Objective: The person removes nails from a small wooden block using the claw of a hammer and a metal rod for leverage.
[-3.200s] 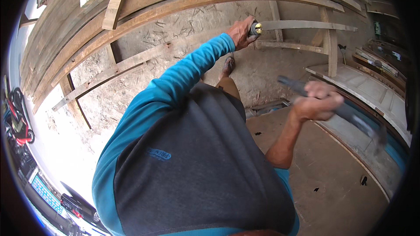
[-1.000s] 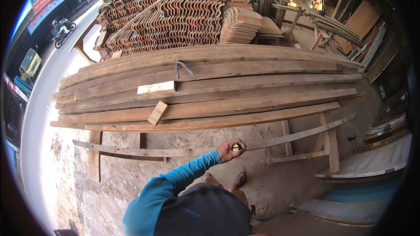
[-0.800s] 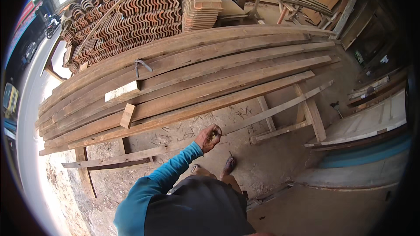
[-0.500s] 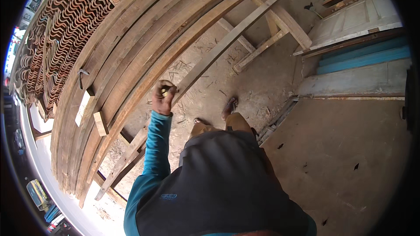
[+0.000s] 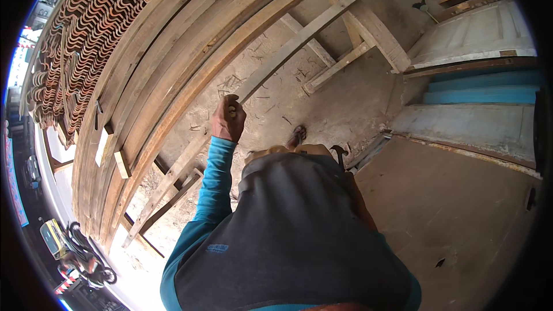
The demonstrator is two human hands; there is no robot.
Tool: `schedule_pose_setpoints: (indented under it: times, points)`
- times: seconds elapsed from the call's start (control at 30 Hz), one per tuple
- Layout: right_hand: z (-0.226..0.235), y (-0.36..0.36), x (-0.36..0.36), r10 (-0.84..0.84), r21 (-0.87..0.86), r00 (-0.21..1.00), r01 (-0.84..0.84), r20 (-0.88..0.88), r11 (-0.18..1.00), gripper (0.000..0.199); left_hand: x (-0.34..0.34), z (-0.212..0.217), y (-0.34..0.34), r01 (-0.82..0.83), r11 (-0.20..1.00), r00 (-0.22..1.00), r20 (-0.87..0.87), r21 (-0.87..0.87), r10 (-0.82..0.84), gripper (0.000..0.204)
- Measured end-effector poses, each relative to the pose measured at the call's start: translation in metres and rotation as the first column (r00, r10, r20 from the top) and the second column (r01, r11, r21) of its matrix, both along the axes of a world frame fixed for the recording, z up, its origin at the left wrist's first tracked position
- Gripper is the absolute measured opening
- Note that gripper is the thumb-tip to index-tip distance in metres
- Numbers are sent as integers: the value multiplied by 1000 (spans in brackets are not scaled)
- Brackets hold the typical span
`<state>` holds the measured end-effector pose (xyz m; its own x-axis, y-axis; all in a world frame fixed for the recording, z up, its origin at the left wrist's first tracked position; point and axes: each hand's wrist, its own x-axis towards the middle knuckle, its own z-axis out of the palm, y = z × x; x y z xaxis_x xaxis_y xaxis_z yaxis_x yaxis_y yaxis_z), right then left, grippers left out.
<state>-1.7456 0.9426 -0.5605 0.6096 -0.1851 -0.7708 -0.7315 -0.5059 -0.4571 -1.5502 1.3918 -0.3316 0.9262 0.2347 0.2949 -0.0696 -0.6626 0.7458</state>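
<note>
My left hand [image 5: 228, 120], at the end of a blue sleeve, is closed, fingers curled round something small that I cannot make out. A pale yellowish spot shows between the fingers. The hand hovers over or touches a narrow grey wooden batten [image 5: 314, 31], which runs diagonally from upper right to lower left; whether it rests on it I cannot tell. Beside my right thigh a dark claw hammer head [image 5: 339, 152] sticks up. Its handle is hidden by my body. My right hand does not show.
Several long timber beams [image 5: 167, 69] lie side by side on the left, with small wood blocks [image 5: 122, 165] on them. Stacked clay roof tiles [image 5: 86, 40] stand beyond. A wooden trestle [image 5: 374, 31] stands ahead, white panels [image 5: 478, 31] lean at the right, and a motorcycle [image 5: 86, 253] is outside.
My left hand has moved a little forward and right along the batten, still closed. The hammer head shows more clearly beside my thigh, and a motorcycle has come into view at lower left.
</note>
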Motion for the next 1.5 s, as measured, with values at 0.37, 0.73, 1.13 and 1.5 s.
schedule_pose_setpoints:
  times: [0.37, 0.73, 1.13, 1.5]
  points:
    - [73, -18, 95, -109, -88, 972, 129, 209, 988, 41, 38, -8, -46, -88, 700, 961, -245, -709, -127, 27]
    - [220, -4, 276, -41, -23, 717, 80, 695, 997, 38, 86, -17, -145, 43, 592, 638, -434, -805, -636, 47]
    - [226, -43, 397, -408, 407, 907, 335, 104, 850, 39, 205, 9, -147, 89, 697, 813, -352, -712, -463, 55]
    - [250, -85, 428, -300, 382, 947, 320, -113, 867, 38, 387, 2, -215, 129, 704, 963, -82, -699, -258, 56]
